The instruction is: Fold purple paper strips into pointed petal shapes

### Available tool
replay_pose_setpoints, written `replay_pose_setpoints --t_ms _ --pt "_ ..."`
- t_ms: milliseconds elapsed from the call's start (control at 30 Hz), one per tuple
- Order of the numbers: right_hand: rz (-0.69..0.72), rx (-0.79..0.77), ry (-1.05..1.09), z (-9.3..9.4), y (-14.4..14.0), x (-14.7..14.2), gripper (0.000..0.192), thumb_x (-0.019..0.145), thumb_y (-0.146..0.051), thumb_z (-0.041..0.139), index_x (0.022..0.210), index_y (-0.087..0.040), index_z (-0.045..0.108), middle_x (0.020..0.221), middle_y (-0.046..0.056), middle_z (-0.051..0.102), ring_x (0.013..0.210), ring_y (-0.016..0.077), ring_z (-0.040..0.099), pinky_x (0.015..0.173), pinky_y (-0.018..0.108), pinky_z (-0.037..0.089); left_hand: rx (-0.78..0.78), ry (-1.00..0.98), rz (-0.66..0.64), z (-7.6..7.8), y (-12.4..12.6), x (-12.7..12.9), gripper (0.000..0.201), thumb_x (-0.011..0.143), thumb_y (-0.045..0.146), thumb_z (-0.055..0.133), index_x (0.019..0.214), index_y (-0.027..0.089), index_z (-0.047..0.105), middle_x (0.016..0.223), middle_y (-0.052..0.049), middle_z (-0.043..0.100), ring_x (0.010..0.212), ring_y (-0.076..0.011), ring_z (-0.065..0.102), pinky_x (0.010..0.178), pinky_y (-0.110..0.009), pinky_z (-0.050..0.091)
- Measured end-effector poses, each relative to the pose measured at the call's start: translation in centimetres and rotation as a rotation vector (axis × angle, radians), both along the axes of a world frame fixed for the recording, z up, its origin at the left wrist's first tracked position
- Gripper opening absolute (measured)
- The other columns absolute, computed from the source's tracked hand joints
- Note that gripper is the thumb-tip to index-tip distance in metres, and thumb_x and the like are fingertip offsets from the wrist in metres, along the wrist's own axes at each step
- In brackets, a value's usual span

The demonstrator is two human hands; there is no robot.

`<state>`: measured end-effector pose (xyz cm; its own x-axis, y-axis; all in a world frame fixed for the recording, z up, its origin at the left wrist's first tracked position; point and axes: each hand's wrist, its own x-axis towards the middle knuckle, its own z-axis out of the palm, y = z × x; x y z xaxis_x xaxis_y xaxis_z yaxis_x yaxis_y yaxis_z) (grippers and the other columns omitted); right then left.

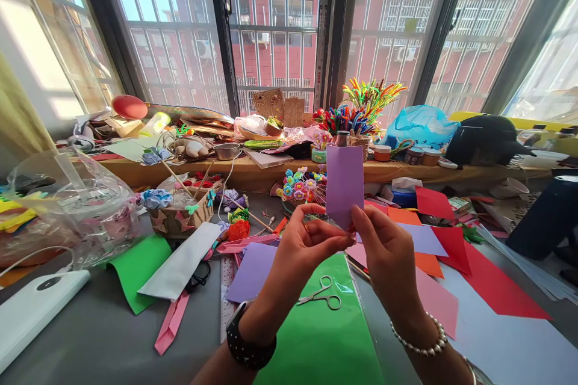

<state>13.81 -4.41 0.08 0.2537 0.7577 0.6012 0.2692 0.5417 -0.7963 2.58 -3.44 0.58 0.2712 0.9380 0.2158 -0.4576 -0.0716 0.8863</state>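
Pinching its lower edge, both the left hand (301,239) and right hand (383,246) hold the purple paper strip (344,185) upright, long axis vertical above the fingers.

Small scissors (321,293) lie on green paper (316,337) at six o'clock; red sheets (497,289) at four, a white box (31,310) at eight on the counter (90,337).

Lower edge of purple paper strip (344,183) hidden behind fingertips of left hand (303,249) and right hand (387,252). Both forearms cut off by bottom edge. Green sheet (316,337) beneath hands partly covered by wrists. Windowsill clutter beyond hands too small to identify.
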Motion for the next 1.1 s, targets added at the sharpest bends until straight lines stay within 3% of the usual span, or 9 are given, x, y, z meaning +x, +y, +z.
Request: replay_pose_setpoints --t_ms 200,500,733,933,1100 --pt "0.037 0.009 -0.012 0.1 -0.1 -0.1 0.022 0.081 -0.028 0.048 0.063 -0.017 0.053 0.056 -0.002 0.052 0.052 0.0101 0.049 0.048 0.021 0.040 -0.034 -0.003 0.049 0.1 -0.1 0.2 0.041 0.060 0.013 0.070 0.090 0.016 0.042 0.061 0.003 0.061 0.063 -0.0137 0.062 0.063 -0.024 0.045" --pt "0.044 0.000 0.004 -0.1 0.0 -0.3 0.022 0.081 -0.028 0.047 0.062 -0.017 0.052 0.057 -0.002 0.053 0.054 0.0104 0.050 0.052 0.021 0.042 0.046 0.034 0.135 0.2 -0.5 0.2 0.035 0.063 0.012 0.067 0.079 0.020 0.037 0.057 0.008 0.054 0.060 -0.0097 0.057 0.062 -0.021 0.043" --pt "0.078 -0.010 0.017 -0.2 0.2 -0.6 0.021 0.079 -0.029 0.049 0.062 -0.018 0.052 0.058 -0.001 0.054 0.054 0.0115 0.052 0.051 0.021 0.043 0.040 0.036 0.125 0.3 -0.3 -0.1 0.041 0.062 0.016 0.068 0.089 0.021 0.038 0.059 0.007 0.053 0.064 -0.0131 0.059 0.067 -0.027 0.045" --pt "0.126 -0.042 0.064 -0.5 0.3 -0.7 0.021 0.080 -0.030 0.048 0.063 -0.019 0.052 0.058 -0.001 0.054 0.053 0.0116 0.052 0.048 0.020 0.043 0.106 0.090 0.157 -0.4 0.2 -0.1 0.036 0.063 0.018 0.067 0.080 0.021 0.035 0.058 0.008 0.053 0.062 -0.0127 0.059 0.063 -0.026 0.046" --pt "0.067 -0.022 0.010 -0.8 0.5 -0.8 0.025 0.081 -0.031 0.046 0.060 -0.019 0.048 0.054 -0.002 0.048 0.050 0.0111 0.047 0.046 0.021 0.039 0.129 0.085 0.153 -0.8 0.1 0.1 0.036 0.064 0.018 0.066 0.072 0.022 0.031 0.058 0.008 0.052 0.060 -0.0123 0.058 0.061 -0.026 0.047"
